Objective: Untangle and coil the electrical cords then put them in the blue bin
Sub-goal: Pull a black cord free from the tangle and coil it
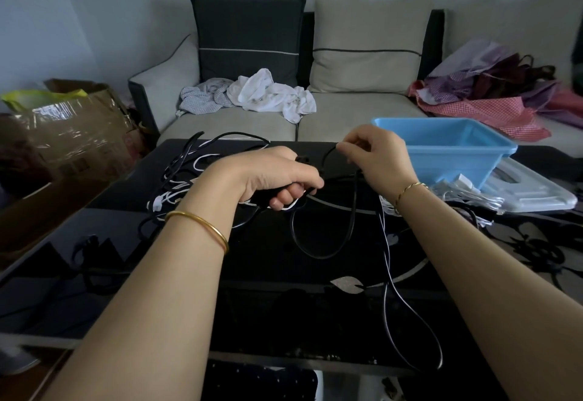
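Note:
A black electrical cord (344, 236) runs between both hands and hangs in a loop over the black glass table (176, 252). My left hand (271, 176) grips the cord's black plug end, fingers curled under it. To its right, my right hand (375, 154) pinches the same cord between thumb and fingertips, just above the table. A tangle of black and white cords (189, 173) lies on the table behind my left wrist. The blue bin (448, 151) stands at the table's far right; nothing shows inside it from here.
A bundle of white cords (467, 195) lies under the bin on a pale lid (536, 192). A sofa (347, 113) with clothes stands behind the table. A cardboard box (79, 132) sits at the left. One cord loop (422, 328) trails over the table's near edge.

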